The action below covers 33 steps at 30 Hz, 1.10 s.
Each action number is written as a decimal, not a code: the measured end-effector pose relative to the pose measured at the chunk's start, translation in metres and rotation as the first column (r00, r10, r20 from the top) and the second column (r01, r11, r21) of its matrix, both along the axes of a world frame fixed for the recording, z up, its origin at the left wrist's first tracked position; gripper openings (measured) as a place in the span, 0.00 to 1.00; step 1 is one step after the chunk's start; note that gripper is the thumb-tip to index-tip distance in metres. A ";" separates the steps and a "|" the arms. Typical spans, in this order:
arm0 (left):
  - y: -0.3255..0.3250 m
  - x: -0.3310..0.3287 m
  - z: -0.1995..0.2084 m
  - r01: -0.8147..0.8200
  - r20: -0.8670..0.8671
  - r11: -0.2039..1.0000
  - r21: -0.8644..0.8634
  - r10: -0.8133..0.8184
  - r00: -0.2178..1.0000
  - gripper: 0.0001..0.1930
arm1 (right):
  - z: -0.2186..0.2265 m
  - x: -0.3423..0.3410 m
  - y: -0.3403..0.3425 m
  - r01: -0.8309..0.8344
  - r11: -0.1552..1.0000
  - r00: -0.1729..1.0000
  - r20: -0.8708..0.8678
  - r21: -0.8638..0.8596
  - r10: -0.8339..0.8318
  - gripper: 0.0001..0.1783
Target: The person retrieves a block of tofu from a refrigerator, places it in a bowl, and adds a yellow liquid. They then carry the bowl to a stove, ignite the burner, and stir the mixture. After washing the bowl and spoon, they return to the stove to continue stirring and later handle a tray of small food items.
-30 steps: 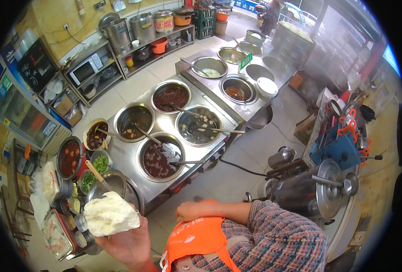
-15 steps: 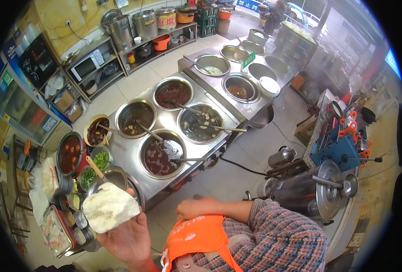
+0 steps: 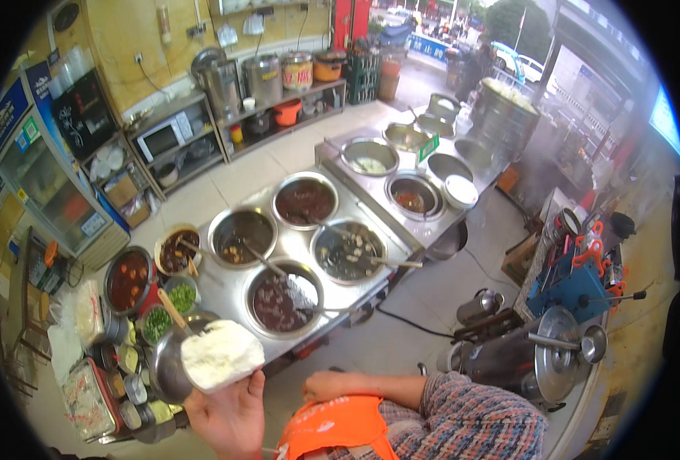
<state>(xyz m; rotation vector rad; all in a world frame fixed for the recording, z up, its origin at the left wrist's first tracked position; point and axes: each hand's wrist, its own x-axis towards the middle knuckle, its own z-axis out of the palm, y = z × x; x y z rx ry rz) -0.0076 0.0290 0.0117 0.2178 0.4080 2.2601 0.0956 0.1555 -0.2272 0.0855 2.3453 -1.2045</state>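
My left hand (image 3: 225, 422) is closed round the lower edge of a pale, lumpy white slab of food (image 3: 223, 354), thumb at its right side. Whether a dish lies under the slab I cannot tell. It is held up tilted over a steel bowl (image 3: 167, 368), hiding part of it. A wooden handle (image 3: 172, 308) rises behind the slab; its lower end is hidden. My right hand (image 3: 330, 386) rests with fingers curled against the orange apron (image 3: 336, 429), its arm folded across my body. Nothing shows in it, though its palm is hidden.
Ahead, a steel counter (image 3: 278, 251) holds several sunken pots with dark soups and ladles. Chopped greens (image 3: 159, 323) and a pot of red sauce (image 3: 128, 281) are at left. Farther back are another pot counter (image 3: 382, 192) and steamers (image 3: 501, 115). A large lidded pot (image 3: 508, 360) stands at right.
The view has tilted up, so the street shows more. My left hand and the white slab now appear farther right, still held. My right hand stays folded at the apron.
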 end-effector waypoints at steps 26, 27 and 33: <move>-0.018 -0.024 -0.017 -0.071 -0.067 0.996 -0.047 0.068 0.995 0.33 | 0.005 -0.003 -0.008 0.042 0.998 0.999 -0.035 0.044 -0.040 0.19; -0.019 -0.026 -0.017 -0.084 -0.068 0.993 -0.087 0.078 0.995 0.35 | 0.003 -0.002 -0.009 0.006 1.000 1.000 -0.024 0.024 -0.005 0.19; -0.046 -0.011 0.012 -0.092 -0.181 0.995 0.031 0.096 0.979 0.30 | 0.006 0.002 -0.010 0.091 0.990 0.996 0.004 -0.109 -0.091 0.20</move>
